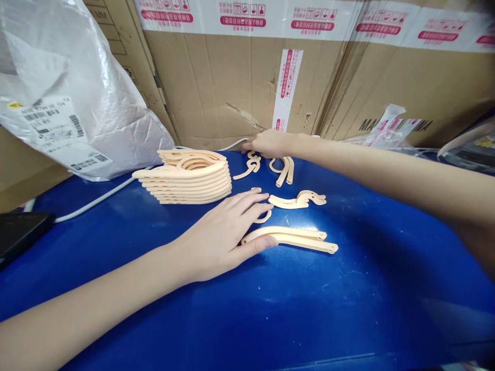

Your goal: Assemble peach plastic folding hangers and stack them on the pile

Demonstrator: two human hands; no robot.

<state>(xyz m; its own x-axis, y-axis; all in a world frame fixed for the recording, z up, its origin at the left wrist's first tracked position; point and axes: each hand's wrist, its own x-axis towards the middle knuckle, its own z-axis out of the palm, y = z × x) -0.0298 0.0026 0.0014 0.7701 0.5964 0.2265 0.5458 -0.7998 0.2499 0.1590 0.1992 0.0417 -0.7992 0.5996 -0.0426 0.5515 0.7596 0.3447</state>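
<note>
On the blue table, my left hand (228,229) rests with its fingers apart over a folded cream plastic hanger (296,238), covering part of it; its fingertips reach the end of a curved cream piece (288,202). Farther back, my right hand (266,142) is bent down beside a small hooked cream piece (253,166) and another folded hanger (286,170). What its fingertips hold, if anything, is hidden. A neat stack of cream folded hangers (189,180) stands left of both hands.
Cardboard boxes (232,77) with printed tape wall off the back of the blue table (309,309). A plastic-wrapped parcel (77,93) leans at the back left. A white cable (96,200) runs past a black device (23,234). Clear plastic wrap (390,131) lies at the back right.
</note>
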